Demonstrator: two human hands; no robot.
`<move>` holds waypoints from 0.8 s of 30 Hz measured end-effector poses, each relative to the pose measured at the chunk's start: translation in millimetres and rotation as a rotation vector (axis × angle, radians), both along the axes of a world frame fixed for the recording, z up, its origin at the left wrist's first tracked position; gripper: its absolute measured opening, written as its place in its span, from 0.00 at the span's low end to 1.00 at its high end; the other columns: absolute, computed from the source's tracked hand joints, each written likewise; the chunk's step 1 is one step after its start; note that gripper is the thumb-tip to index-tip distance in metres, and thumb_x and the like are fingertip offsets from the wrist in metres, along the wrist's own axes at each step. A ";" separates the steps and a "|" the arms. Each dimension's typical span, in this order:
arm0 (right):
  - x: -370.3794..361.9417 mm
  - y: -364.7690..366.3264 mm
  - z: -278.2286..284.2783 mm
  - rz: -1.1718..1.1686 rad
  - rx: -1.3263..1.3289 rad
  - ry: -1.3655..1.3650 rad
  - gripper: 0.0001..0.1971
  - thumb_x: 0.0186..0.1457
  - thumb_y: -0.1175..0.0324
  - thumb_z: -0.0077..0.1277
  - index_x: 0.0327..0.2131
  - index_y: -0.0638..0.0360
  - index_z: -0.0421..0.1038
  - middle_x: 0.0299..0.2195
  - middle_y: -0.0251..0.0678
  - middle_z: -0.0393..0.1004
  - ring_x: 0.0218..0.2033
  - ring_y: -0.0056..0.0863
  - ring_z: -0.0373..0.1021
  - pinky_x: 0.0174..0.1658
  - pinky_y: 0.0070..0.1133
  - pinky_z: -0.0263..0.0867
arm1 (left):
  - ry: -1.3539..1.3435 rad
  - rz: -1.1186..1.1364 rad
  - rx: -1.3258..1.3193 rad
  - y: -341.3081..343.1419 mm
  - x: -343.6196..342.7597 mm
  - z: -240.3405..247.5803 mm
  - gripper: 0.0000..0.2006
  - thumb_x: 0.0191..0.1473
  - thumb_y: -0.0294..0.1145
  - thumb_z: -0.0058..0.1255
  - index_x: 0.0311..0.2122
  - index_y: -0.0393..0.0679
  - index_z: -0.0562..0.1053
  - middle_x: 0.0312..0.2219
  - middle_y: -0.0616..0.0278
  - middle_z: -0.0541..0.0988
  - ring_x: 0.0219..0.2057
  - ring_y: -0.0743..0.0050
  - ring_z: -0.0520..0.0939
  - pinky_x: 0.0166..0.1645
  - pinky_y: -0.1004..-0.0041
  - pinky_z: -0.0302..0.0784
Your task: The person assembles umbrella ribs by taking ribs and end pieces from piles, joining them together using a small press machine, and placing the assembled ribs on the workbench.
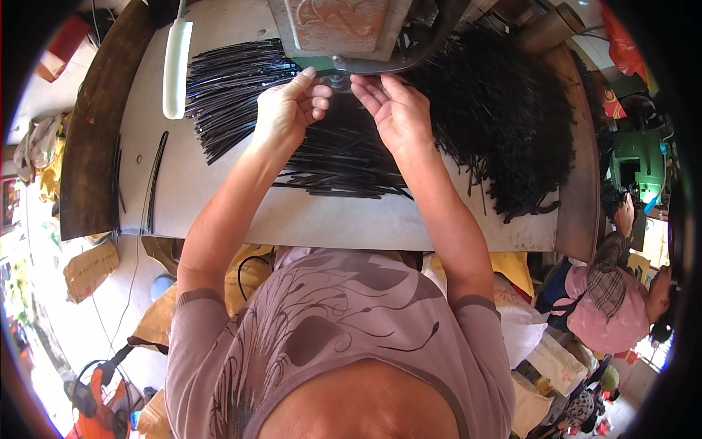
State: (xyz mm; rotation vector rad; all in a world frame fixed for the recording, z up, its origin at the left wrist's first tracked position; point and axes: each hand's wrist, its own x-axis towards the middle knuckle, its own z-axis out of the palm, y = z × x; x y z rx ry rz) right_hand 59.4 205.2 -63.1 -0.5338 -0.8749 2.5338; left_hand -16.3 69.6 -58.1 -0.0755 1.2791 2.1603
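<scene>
My left hand [291, 110] is closed in a pinch, thumb against forefinger, just under the head of a metal machine [338, 29]. Level with it on the other side, my right hand [395, 110] has thumb and fingertips together. A thin dark strip seems to run between the fingertips of both hands, in front of a small round metal part [336, 79]. Its ends are hidden by my fingers. Left of my left hand lies a pile of slim black strips [227, 95]. More black strips [344, 157] lie crosswise between my forearms.
A large heap of black strips [504, 124] fills the right of the metal worktable [314, 219]. A white-handled lever [177, 69] hangs at the left. Raised curved sides [99, 139] bound the table. Another person [607, 300] sits at a green machine [643, 164] on the right.
</scene>
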 end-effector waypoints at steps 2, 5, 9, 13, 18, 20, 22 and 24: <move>0.8 0.5 0.4 -0.011 0.007 -0.012 0.08 0.53 0.74 0.39 0.31 0.72 0.62 0.30 0.48 0.69 0.32 0.36 0.70 0.38 0.29 0.69 | -0.043 -0.039 0.026 1.7 -0.5 -6.0 0.09 0.48 0.31 0.48 0.28 0.35 0.68 0.19 0.55 0.74 0.16 0.74 0.73 0.20 0.78 0.67; 5.6 5.8 -1.0 -0.034 -0.002 0.022 0.06 0.51 0.75 0.40 0.30 0.71 0.63 0.29 0.47 0.69 0.31 0.36 0.70 0.37 0.29 0.69 | -0.044 -0.094 0.057 4.0 0.6 -7.0 0.09 0.49 0.32 0.47 0.29 0.35 0.68 0.20 0.56 0.74 0.18 0.75 0.73 0.22 0.79 0.68; 12.9 8.0 2.2 0.047 0.013 0.046 0.09 0.47 0.73 0.47 0.29 0.73 0.64 0.26 0.46 0.69 0.27 0.36 0.71 0.30 0.29 0.71 | -0.010 -0.109 0.081 -5.0 0.6 -8.4 0.10 0.51 0.34 0.45 0.30 0.36 0.69 0.21 0.60 0.75 0.19 0.79 0.73 0.23 0.82 0.67; 52.0 39.4 24.0 0.190 0.379 -0.182 0.17 0.47 0.72 0.48 0.35 0.80 0.61 0.25 0.49 0.69 0.22 0.36 0.71 0.23 0.22 0.71 | -0.004 -0.127 0.040 -6.6 -4.7 -2.5 0.09 0.51 0.34 0.45 0.29 0.38 0.69 0.20 0.62 0.74 0.18 0.81 0.72 0.21 0.84 0.66; 118.8 103.1 58.1 0.083 1.110 -0.548 0.12 0.43 0.71 0.52 0.34 0.64 0.70 0.30 0.37 0.70 0.20 0.17 0.68 0.20 0.12 0.63 | -0.018 -0.342 -0.083 -14.3 -13.1 5.7 0.09 0.48 0.34 0.47 0.28 0.38 0.68 0.22 0.62 0.74 0.21 0.79 0.73 0.24 0.81 0.67; 136.2 131.3 57.2 -0.113 1.505 -0.629 0.10 0.41 0.72 0.51 0.32 0.59 0.71 0.31 0.37 0.70 0.27 0.26 0.70 0.31 0.21 0.66 | -0.034 -0.278 -0.068 -8.3 -4.5 10.2 0.08 0.47 0.33 0.48 0.28 0.38 0.68 0.23 0.61 0.74 0.23 0.77 0.73 0.25 0.79 0.68; 141.1 148.6 55.9 -0.189 1.710 -0.780 0.11 0.42 0.74 0.48 0.33 0.53 0.72 0.36 0.34 0.68 0.31 0.30 0.69 0.37 0.22 0.63 | -0.051 -0.209 -0.053 -7.8 -2.0 9.6 0.08 0.46 0.32 0.48 0.28 0.38 0.68 0.25 0.60 0.73 0.25 0.75 0.73 0.26 0.77 0.68; 137.1 154.2 44.3 -0.179 1.778 -0.773 0.09 0.43 0.73 0.48 0.31 0.53 0.72 0.37 0.33 0.67 0.31 0.33 0.68 0.37 0.23 0.63 | 0.033 -0.315 0.031 -12.2 -7.9 2.6 0.07 0.43 0.28 0.48 0.29 0.38 0.68 0.27 0.59 0.73 0.25 0.74 0.72 0.27 0.76 0.68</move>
